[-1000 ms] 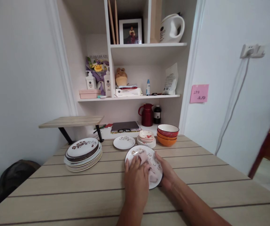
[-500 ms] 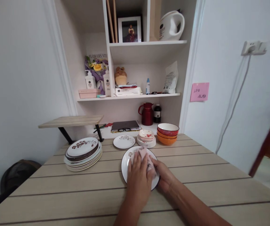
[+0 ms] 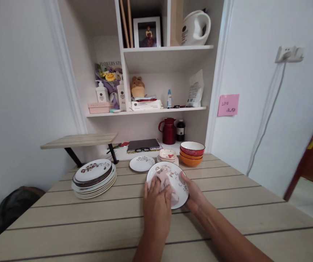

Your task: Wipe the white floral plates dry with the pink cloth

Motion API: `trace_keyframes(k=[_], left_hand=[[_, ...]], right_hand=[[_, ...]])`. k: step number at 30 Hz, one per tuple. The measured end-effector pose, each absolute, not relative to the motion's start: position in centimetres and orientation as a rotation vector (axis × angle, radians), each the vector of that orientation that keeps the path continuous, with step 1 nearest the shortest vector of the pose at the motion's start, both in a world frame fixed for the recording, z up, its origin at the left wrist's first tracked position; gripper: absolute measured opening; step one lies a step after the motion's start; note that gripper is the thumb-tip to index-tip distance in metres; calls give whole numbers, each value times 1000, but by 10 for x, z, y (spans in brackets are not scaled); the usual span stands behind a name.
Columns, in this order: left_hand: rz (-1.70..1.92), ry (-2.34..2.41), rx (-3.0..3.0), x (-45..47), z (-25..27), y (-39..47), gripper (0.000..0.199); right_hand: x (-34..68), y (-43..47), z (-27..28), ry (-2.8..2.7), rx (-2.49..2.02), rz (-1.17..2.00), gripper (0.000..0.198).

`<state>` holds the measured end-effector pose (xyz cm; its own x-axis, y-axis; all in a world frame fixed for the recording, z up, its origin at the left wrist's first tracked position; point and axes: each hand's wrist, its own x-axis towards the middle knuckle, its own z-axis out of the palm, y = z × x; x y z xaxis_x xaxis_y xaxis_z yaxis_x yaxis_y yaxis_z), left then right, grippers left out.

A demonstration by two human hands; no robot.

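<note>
A white plate [image 3: 182,187] with a dark rim and brown floral print is tilted up over the table. My right hand [image 3: 196,194] grips its right edge, thumb on the face and fingers underneath. Against the plate's left part, my left hand [image 3: 157,202] presses a pale pink cloth [image 3: 172,189], its fingers bent over the cloth. Behind the plate lies another flowered plate [image 3: 142,163], flat on the table. Small heart-patterned dishes [image 3: 167,154] sit on a stack of saucers, partly hidden by the held plate.
A tall stack of plates [image 3: 93,178] stands at the left, near a small raised wooden shelf [image 3: 80,140]. Red and orange bowls [image 3: 191,154] are stacked at the back right. Behind are a red jug [image 3: 168,131], a dark bottle [image 3: 180,130] and a laptop with glasses [image 3: 143,145].
The plate has been raised and tilted, shifting slightly right and away from me. My left hand with the cloth has slid toward the plate's left side, uncovering more of its print.
</note>
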<state>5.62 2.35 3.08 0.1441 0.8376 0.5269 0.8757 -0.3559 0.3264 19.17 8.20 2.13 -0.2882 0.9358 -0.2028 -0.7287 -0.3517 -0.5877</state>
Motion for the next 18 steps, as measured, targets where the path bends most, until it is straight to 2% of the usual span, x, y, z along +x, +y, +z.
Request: trace_keyframes(k=[5, 10, 15, 18], left_hand=[[-1074, -1809, -2174, 44, 28, 30, 46], [-1079, -1713, -2290, 44, 24, 34, 44], [-981, -1503, -2518, 52, 24, 30, 49], [-919, -1520, -2553, 56, 27, 25, 42]], right_hand=[[178, 74, 16, -524, -805, 1897, 52], [160, 60, 18, -548, -742, 1993, 54], [169, 68, 22, -499, -643, 1985, 46], [182, 77, 23, -507, -580, 1952, 46]])
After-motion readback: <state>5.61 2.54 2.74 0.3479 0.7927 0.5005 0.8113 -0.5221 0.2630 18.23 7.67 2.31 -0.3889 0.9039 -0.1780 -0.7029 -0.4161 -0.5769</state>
